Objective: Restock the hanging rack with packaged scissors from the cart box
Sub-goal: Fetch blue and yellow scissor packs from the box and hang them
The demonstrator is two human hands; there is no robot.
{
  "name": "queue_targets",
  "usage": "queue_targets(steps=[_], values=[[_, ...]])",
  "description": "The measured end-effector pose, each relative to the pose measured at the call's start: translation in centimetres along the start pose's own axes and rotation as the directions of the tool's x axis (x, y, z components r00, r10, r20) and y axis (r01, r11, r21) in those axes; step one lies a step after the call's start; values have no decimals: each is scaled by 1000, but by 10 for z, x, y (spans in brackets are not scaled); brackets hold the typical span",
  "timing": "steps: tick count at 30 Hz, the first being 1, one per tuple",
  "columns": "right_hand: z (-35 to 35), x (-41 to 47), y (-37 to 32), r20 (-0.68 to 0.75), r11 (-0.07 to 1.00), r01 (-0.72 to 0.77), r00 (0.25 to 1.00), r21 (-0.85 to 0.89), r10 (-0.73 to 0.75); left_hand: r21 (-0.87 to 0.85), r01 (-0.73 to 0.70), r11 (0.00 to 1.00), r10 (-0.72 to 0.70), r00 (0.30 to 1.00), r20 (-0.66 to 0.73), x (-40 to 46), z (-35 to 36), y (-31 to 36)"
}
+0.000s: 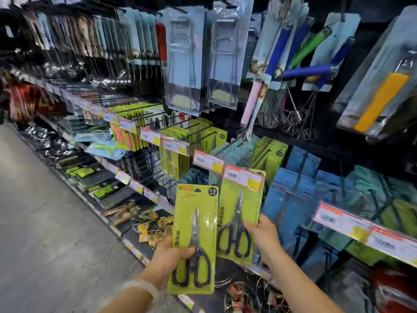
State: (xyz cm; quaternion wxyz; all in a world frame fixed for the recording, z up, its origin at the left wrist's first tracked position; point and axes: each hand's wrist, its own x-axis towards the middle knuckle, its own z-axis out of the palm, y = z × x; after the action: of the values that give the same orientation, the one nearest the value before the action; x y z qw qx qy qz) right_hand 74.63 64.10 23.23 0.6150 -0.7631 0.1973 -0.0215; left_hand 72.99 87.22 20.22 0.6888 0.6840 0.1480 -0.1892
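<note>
Many hanging packs crowd the rack [144, 123] — grey aisle floor [33, 211] left.

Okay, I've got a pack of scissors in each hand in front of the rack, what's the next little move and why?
Probably finish seating the right-hand scissors pack: its top sits up behind the price tags, apparently at a hook. The right hand grips its lower edge, so nudge it back onto the peg. The left hand holds the other pack lower, clear of any hook.

Head view, down toward near rack [144, 132]
</note>
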Motion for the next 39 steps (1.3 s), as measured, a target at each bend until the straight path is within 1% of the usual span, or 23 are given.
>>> queue_targets(steps=[2, 5, 7, 8, 12, 17, 19, 21, 23, 24, 25, 27, 28, 29, 30, 31, 34, 36, 39], values=[[4, 6, 0, -41, 999, -26, 999, 34, 27, 5, 23, 1000, -23, 999, 37, 14, 0, 3], [9, 9, 5, -88, 995, -72, 993, 71, 78, 60, 36, 998, -42, 994, 97, 37, -3, 9], [13, 10, 9, -104, 992, -104, 988, 64, 111, 83, 29, 996, -41, 988, 148, 47, -5, 17], [15, 11, 9, -112, 991, -121, 986, 51, 127, 126, 28, 992, -48, 985, 163, 51, -7, 22], [24, 19, 3, -148, 985, -170, 973, 41, 174, 211, -39, 977, -19, 964, 264, 63, -13, 38], [30, 30, -3, -222, 978, -210, 954, -14, 201, 285, -108, 952, 13, 949, 316, 74, -21, 48], [34, 32, 0, -286, 967, -241, 935, -77, 210, 306, -135, 943, 20, 936, 351, 78, -23, 51], [38, 29, 4, -403, 947, -275, 895, -166, 189, 304, -126, 944, 7, 931, 366, 81, -23, 54], [43, 19, 3, -501, 958, -233, 857, -169, 120, 291, -112, 950, -7, 924, 382, 85, -22, 55], [47, 12, 1, -489, 969, -192, 867, -156, 93, 294, -103, 950, -19, 924, 383, 87, -21, 56], [51, 4, -1, -421, 979, -148, 904, -142, 75, 290, -105, 951, -21, 917, 399, 88, -18, 56], [65, -15, -8, -182, 983, -130, 978, -129, 105, 299, -109, 948, -23, 913, 407, 90, -13, 55], [73, -23, -10, -86, 981, -133, 989, -138, 122, 300, -99, 949, -34, 912, 410, 89, -10, 54], [80, -28, -9, -50, 982, -124, 992, -144, 118, 301, -91, 949, -45, 908, 415, 90, -8, 52], [85, -30, -6, -70, 986, -112, 992, -125, 104, 313, -88, 946, -56, 904, 423, 89, -5, 50], [88, -32, -4, -119, 990, -106, 988, -89, 95, 331, -92, 939, -61, 903, 425, 89, -2, 47], [87, -36, 0, -233, 997, -76, 970, -26, 68, 403, -158, 902, -43, 893, 447, 87, 8, 44], [81, -37, -1, -271, 998, -59, 961, -28, 50, 420, -252, 872, 34, 886, 462, 80, 17, 50], [65, -32, -9, -318, 999, -25, 948, -42, 10, 410, -393, 823, 157, 851, 501, 78, 36, 60]])
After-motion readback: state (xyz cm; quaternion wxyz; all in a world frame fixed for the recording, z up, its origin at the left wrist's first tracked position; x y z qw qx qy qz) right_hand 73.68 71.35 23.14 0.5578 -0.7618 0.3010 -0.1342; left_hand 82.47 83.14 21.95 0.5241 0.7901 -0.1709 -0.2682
